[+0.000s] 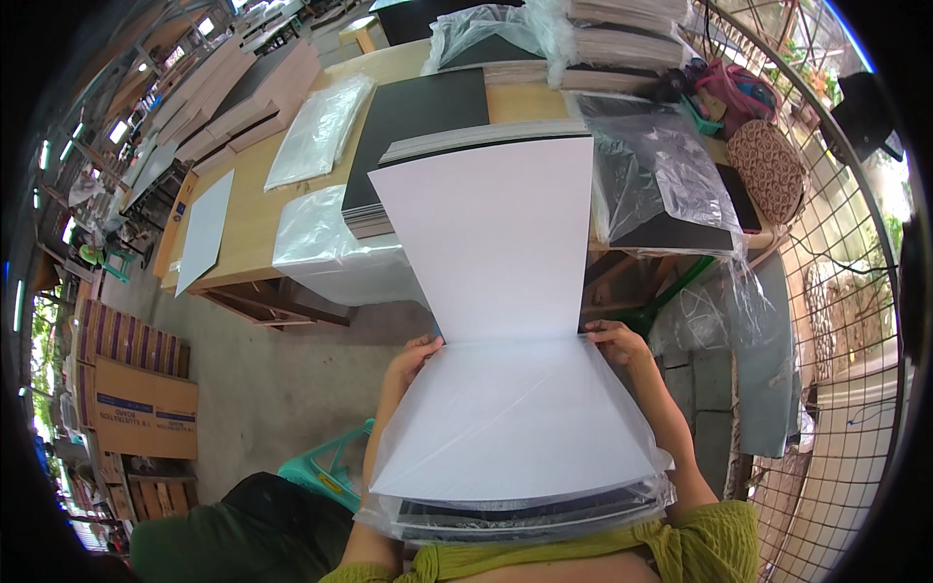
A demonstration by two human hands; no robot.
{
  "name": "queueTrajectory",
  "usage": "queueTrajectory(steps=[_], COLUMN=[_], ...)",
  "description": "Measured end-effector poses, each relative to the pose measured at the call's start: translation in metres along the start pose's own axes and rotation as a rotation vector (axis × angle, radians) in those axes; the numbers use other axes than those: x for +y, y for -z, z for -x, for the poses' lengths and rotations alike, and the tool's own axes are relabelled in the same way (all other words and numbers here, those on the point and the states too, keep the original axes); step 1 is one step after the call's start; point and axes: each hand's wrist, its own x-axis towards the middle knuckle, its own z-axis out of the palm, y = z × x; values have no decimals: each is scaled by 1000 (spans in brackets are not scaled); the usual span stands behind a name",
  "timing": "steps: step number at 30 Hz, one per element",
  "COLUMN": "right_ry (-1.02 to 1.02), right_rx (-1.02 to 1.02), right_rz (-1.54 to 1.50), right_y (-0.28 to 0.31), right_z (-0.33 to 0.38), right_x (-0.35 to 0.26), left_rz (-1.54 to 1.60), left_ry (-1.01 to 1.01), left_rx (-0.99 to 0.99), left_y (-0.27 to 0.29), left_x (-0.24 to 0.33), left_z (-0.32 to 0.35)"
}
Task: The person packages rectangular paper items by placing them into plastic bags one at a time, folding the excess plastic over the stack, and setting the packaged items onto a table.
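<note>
In front of me a large white board (pixel 496 228) slopes down from a stack of boards (pixel 466 144) on the table towards my lap. Its near part shows through a clear plastic bag (pixel 515 413), whose mouth crosses the board between my hands. My left hand (pixel 416 356) is closed on the bag's left edge at the mouth, thumb and fingers pinched. On the opposite edge my right hand (pixel 619 340) pinches the bag in the same way. Below, at my lap, several dark and white bagged board edges (pixel 525 515) show; how many layers is hard to tell.
The wooden table (pixel 258 243) carries black-topped boards (pixel 428 107), a pile of clear bags (pixel 321 126) and plastic-covered boards (pixel 661 180). A wire mesh fence (pixel 836 321) runs along the right. A green stool (pixel 330 466) and cardboard boxes (pixel 146 408) stand at left.
</note>
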Motion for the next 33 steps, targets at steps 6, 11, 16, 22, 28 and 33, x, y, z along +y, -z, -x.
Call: queueTrajectory(steps=[6,11,16,22,28,33], right_ry=[-33,137,72,186,354,61], right_rx=[268,468,429,418,229,381], right_rz=[362,380,306,210,360,374], right_y=[6,7,-49,-3,-34,67], right_z=[-23,-24,20,-8,-24,-29], right_x=[5,11,-19,10,29,96], left_rz=[-87,-750,-608,-950,-855,-725], left_ry=[-81,-309,-452,-563,-497,-460], left_rx=[62,487,134,-378,-121,347], left_y=[20,69,53,4,37,88], left_x=[-6,-32,-19,-41,-59,-74], left_z=[-28,-76,-55,-16,-30,-44])
